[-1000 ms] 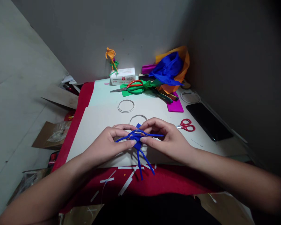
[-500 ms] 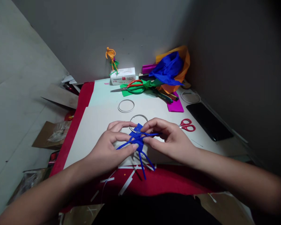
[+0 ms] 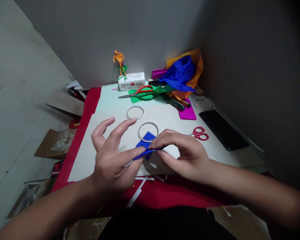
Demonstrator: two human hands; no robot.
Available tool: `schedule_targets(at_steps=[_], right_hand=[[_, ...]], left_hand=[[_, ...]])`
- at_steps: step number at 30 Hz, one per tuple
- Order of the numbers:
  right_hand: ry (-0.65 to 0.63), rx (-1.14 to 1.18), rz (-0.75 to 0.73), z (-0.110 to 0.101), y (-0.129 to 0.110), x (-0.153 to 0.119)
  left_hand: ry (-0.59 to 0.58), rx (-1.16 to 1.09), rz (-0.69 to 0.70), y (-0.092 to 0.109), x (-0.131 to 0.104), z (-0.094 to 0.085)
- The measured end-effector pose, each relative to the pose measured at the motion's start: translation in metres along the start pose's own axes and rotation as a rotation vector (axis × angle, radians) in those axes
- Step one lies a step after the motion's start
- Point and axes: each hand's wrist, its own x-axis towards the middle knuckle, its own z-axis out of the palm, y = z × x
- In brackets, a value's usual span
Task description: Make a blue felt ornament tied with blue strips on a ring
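Observation:
A blue paper-wrapped wire figure (image 3: pixel 150 152) is pinched between my two hands, over the pale board. My left hand (image 3: pixel 112 156) holds its left end between thumb and index finger, with the other fingers raised and spread. At the other end, the thumb and fingertips of my right hand (image 3: pixel 185 150) close on the figure. Most of its thin limbs are hidden by my fingers or by its angle. Beneath it lies a flat piece of blue paper (image 3: pixel 148 136). One ring-shaped wire coil (image 3: pixel 138 133) touches or overlaps the paper's far edge.
Red-handled scissors (image 3: pixel 200 133) and a black phone (image 3: pixel 222 130) lie at the right. Farther back are larger scissors (image 3: pixel 144 92), pliers (image 3: pixel 175 102), crumpled coloured paper (image 3: pixel 181 73), and a white box (image 3: pixel 131 81) with an orange figure (image 3: pixel 119 60). Another coil (image 3: pixel 127 115) lies behind.
The blue figure has turned, so its dangling limbs no longer show below. My left hand has rolled and its outer fingers have lifted away. My right hand keeps its pinch.

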Motion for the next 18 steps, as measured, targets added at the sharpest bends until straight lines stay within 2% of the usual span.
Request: schedule_targets(at_steps=[5, 9, 13, 18], right_hand=[[0.001, -0.02, 0.015, 0.0008, -0.0002, 0.0012], [-0.004, -0.034, 0.036, 0.0012, -0.0006, 0.0021], [-0.009, -0.041, 0.045, 0.0011, -0.0005, 0.0024], [-0.045, -0.022, 0.06, 0.0, -0.0019, 0.0007]], left_hand=[[-0.065, 0.06, 0.012, -0.0032, -0.0021, -0.0022], [-0.04, 0.087, -0.007, -0.0033, -0.0037, -0.0006], [-0.066, 0.093, -0.039, -0.0029, -0.0045, 0.0014], [-0.06, 0.036, -0.019, -0.0046, -0.0031, 0.002]])
